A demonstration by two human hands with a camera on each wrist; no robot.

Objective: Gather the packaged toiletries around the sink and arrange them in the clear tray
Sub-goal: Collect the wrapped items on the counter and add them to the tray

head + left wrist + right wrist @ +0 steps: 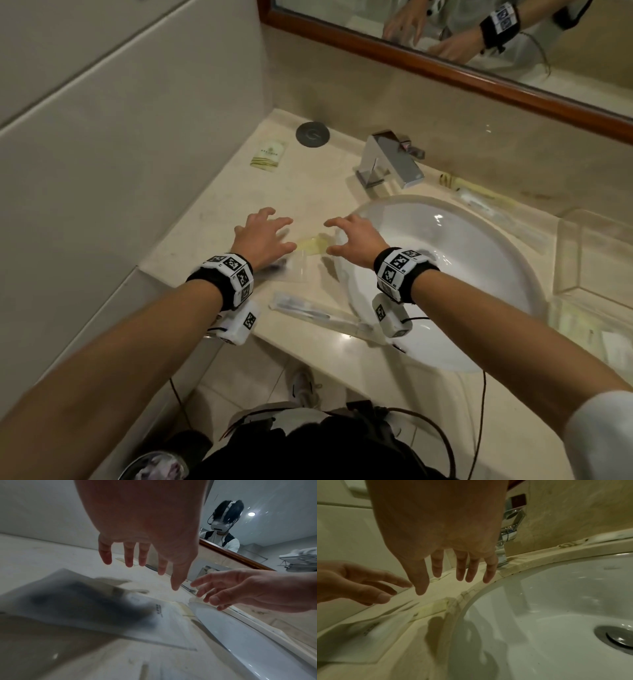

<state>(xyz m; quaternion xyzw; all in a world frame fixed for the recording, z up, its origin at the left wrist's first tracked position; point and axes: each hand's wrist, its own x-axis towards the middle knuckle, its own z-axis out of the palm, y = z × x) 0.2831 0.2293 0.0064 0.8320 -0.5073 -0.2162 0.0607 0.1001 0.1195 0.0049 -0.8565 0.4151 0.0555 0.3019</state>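
Bare fingers are spreading wide on both sides: the left hand is hovering palm-down over the bench with nothing in its grip, and the right hand is hanging just beside it, equally loose and empty, its fingertips dangling over the rim of the sink. Between the two hands a clear packet with a yellow strip is lying flat on the bench, neither hand touching it. Directly under the left wrist a frosted packet holding something dark is resting on the bench; the dark thing inside is too blurred to name. Nearer the person than both hands, a long clear sleeve with a toothbrush is sitting along the bench edge, its far end reaching under the right wrist. Well beyond the left hand, a yellow-striped sachet is lying near a round grey cap. Beyond the right hand the chrome tap is standing at the back of the sink. Further out past the right hand, long packets are lying behind the sink, and the clear tray is sitting at the far side.
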